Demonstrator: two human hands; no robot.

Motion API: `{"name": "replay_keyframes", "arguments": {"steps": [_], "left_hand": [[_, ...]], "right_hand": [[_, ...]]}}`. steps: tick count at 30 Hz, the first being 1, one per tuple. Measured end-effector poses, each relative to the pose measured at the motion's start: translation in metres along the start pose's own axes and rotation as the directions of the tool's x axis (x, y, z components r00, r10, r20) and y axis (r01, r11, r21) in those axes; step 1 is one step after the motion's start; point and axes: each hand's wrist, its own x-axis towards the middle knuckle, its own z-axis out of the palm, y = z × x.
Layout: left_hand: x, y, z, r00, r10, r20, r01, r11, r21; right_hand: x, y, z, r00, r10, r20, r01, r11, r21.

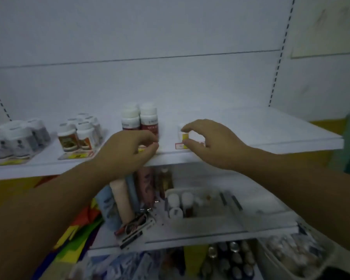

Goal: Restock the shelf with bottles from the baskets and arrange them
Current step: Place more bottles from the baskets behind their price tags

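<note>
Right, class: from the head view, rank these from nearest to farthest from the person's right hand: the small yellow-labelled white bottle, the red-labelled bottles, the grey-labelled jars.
1. Small yellow-labelled white bottle, at the right hand's fingers.
2. Red-labelled bottles, mid-shelf, to its left.
3. Grey-labelled jars, far left.

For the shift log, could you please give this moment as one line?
stage: placing | right hand: around small bottle on shelf | left hand: beside red-label bottles, pinched, contents unclear | basket: bottles remain
</note>
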Motion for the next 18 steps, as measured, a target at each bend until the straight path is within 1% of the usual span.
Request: {"name": "replay_keyframes", "arguments": {"steps": [1, 3, 4, 5, 7, 9, 11, 13, 16, 18], "left_hand": [[-0.009, 0.004, 0.013, 0.999, -0.006, 0.037, 0.007, 1.000, -0.029], [-0.025, 0.010, 0.046, 0.989, -0.031, 0.142, 0.037, 0.999, -0.039], [-0.032, 0.011, 0.065, 0.980, -0.050, 0.192, 0.060, 0.997, -0.048], [-0.038, 0.011, 0.084, 0.969, -0.077, 0.234, 0.094, 0.994, -0.062], [-0.049, 0.010, 0.118, 0.947, -0.138, 0.291, 0.174, 0.980, -0.101], [-0.058, 0.008, 0.149, 0.920, -0.187, 0.343, 0.250, 0.957, -0.147], [-0.061, 0.006, 0.177, 0.889, -0.245, 0.388, 0.336, 0.923, -0.187], [-0.058, 0.005, 0.206, 0.866, -0.307, 0.395, 0.414, 0.883, -0.222], [-0.043, 0.012, 0.255, 0.814, -0.402, 0.419, 0.536, 0.798, -0.276], [-0.027, 0.019, 0.293, 0.789, -0.414, 0.453, 0.573, 0.762, -0.301]], "right_hand": [[-0.023, 0.002, 0.000, 1.000, -0.009, 0.027, 0.009, 1.000, -0.003], [-0.064, 0.011, 0.006, 0.987, 0.003, 0.163, 0.005, 0.999, -0.047], [-0.083, 0.019, 0.012, 0.972, 0.037, 0.231, -0.020, 0.997, -0.072], [-0.098, 0.030, 0.020, 0.957, 0.087, 0.278, -0.064, 0.994, -0.089], [-0.124, 0.056, 0.038, 0.919, 0.214, 0.331, -0.202, 0.977, -0.073], [-0.142, 0.086, 0.058, 0.871, 0.333, 0.363, -0.351, 0.936, -0.017], [-0.156, 0.116, 0.078, 0.823, 0.404, 0.399, -0.450, 0.893, 0.024], [-0.163, 0.144, 0.098, 0.801, 0.427, 0.420, -0.484, 0.875, 0.034], [-0.170, 0.181, 0.127, 0.787, 0.453, 0.418, -0.512, 0.859, 0.032], [-0.170, 0.203, 0.147, 0.778, 0.474, 0.412, -0.517, 0.856, -0.008]]}}
